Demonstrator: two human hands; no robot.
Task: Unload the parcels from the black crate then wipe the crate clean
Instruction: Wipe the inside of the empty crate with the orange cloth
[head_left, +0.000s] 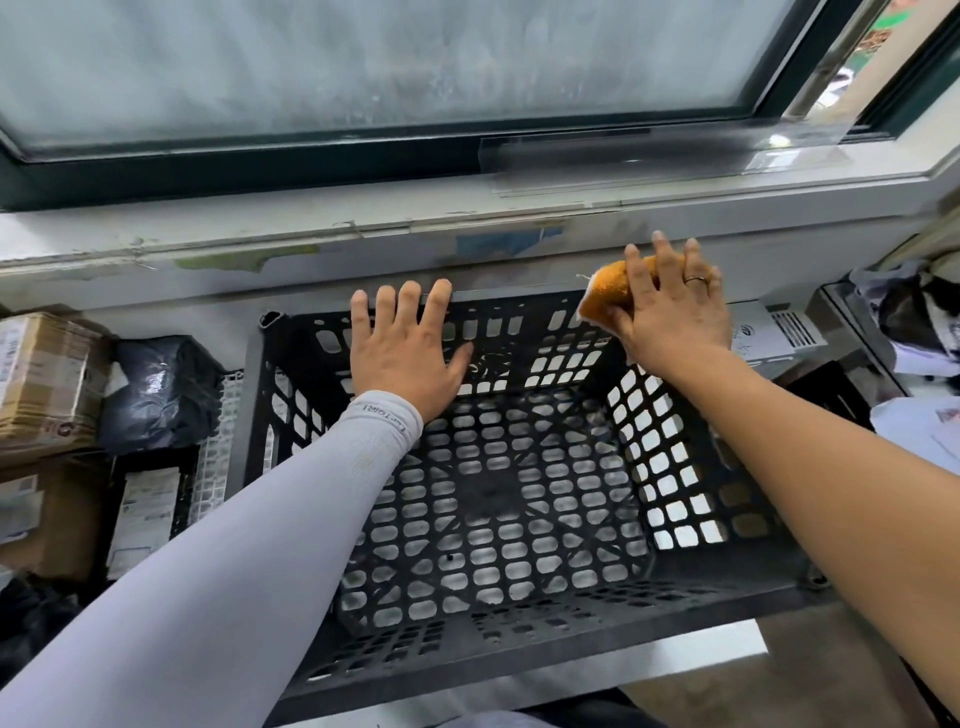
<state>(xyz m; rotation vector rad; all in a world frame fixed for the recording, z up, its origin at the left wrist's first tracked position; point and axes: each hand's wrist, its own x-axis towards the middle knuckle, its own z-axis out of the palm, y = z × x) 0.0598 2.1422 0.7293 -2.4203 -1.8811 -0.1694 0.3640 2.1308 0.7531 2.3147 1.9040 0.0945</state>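
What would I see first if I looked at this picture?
First you'd see the big black crate in the middle, full of holes and with nothing inside. The right hand grips an orange sponge at the crate's far right corner, while the left hand rests flat on its far rim. A brown box and a black bag sit to the left.

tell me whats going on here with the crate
A person is wiping out the black crate, which now holds no parcels. The right hand grips an orange sponge at the crate's far right corner, while the left hand rests flat on the far wall. Parcels sit off to the left.
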